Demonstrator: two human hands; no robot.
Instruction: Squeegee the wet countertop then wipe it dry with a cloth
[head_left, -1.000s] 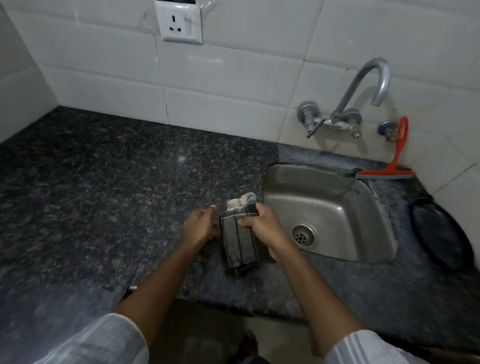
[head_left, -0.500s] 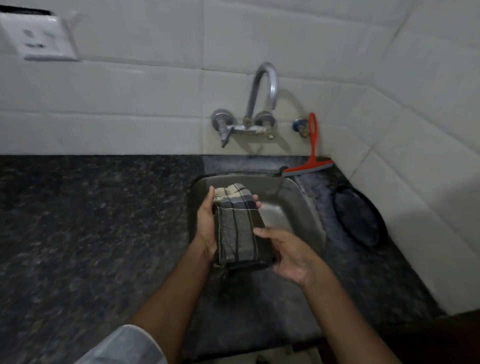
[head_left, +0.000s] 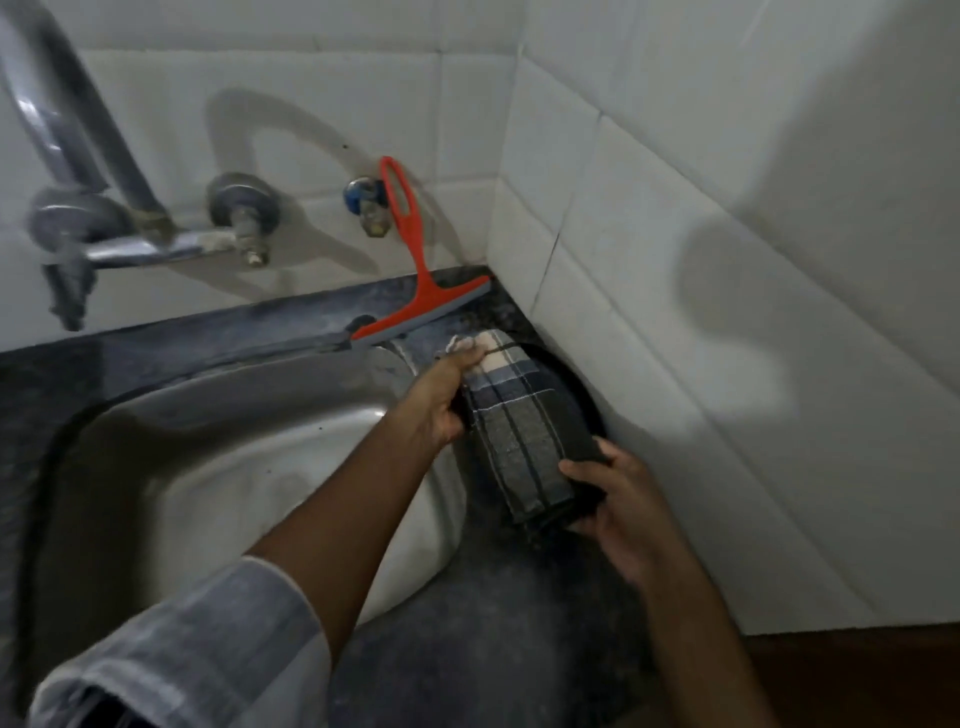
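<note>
A folded grey checked cloth (head_left: 524, 431) is held between both hands, to the right of the sink and over a round black plate (head_left: 582, 395) lying on the dark granite countertop (head_left: 467, 639). My left hand (head_left: 441, 400) grips the cloth's far end. My right hand (head_left: 618, 504) holds its near end from below. The red squeegee (head_left: 415, 291) leans with its handle against the tiled back wall, its blade resting on the counter behind the sink.
The steel sink (head_left: 208, 467) lies left of the hands. A tap (head_left: 88, 171) with its valves is mounted on the back wall. A white tiled side wall (head_left: 727, 364) stands close on the right. The counter's front edge shows at the lower right.
The folded cloth went from the counter left of the sink, across the basin, to the right side over the black plate. My view swung right and moved closer.
</note>
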